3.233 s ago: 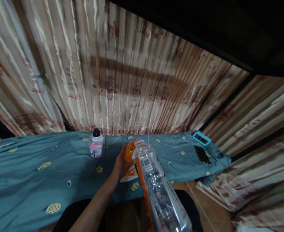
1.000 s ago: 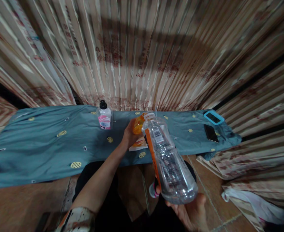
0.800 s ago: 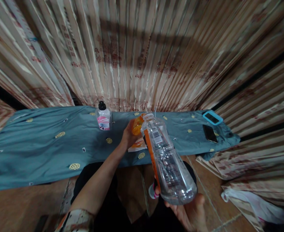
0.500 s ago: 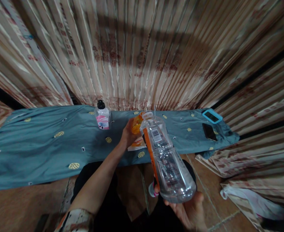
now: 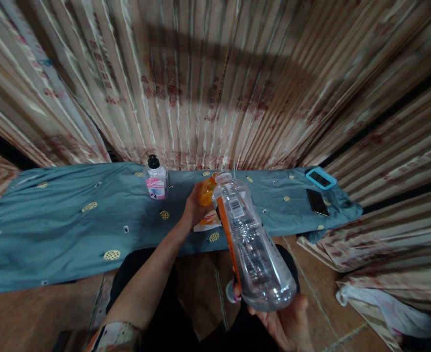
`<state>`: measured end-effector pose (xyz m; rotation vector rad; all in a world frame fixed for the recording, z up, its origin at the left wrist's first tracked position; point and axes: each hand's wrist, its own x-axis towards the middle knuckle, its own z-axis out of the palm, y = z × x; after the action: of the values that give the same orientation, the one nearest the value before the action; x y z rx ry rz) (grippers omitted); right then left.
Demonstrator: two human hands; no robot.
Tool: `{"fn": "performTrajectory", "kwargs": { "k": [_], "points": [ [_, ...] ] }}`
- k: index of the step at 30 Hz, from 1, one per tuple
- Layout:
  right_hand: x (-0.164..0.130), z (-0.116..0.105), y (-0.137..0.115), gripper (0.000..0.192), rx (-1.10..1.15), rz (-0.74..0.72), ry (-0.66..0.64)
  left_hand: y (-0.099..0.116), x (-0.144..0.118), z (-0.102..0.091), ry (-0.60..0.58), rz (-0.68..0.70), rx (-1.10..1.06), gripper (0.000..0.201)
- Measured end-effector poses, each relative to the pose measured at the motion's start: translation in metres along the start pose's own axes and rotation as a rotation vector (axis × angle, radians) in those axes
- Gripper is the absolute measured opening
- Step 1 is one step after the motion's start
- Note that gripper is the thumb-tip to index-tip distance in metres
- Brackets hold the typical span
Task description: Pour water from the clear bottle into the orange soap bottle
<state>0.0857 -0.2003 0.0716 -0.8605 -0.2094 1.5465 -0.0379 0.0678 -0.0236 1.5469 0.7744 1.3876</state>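
My right hand (image 5: pixel 283 318) is closed round the base of a large clear plastic bottle (image 5: pixel 259 249) with an orange label and a barcode. The bottle tilts, its neck pointing away and to the left. My left hand (image 5: pixel 195 203) grips a smaller orange see-through bottle (image 5: pixel 207 191) over the bench. The mouths of the two bottles meet or nearly meet; I cannot tell whether they touch. Below them, an orange and white packet (image 5: pixel 208 222) lies on the cloth, partly hidden by my left hand and the large bottle.
A blue patterned cloth (image 5: pixel 72 230) covers the long bench. On it stand a clear bottle with black cap and pink label (image 5: pixel 156 183), a light-blue-framed device (image 5: pixel 321 178) and a dark phone (image 5: pixel 317 202). Pleated curtains (image 5: pixel 200 88) hang behind and at the sides.
Little differs: both hands hold the bottles in nearly the same place, mouths together. The view has shifted very slightly.
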Motion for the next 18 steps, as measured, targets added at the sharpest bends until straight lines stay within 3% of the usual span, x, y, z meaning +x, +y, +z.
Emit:
{"fn": "performTrajectory", "kwargs": {
  "k": [8, 18],
  "points": [
    [-0.002, 0.009, 0.000, 0.063, 0.029, 0.006, 0.049, 0.005, 0.000, 0.001, -0.018, -0.023, -0.023, 0.059],
    [0.003, 0.007, 0.000, 0.077, 0.005, 0.024, 0.028, 0.012, 0.001, 0.003, 0.011, -0.031, -0.087, 0.058]
  ]
}}
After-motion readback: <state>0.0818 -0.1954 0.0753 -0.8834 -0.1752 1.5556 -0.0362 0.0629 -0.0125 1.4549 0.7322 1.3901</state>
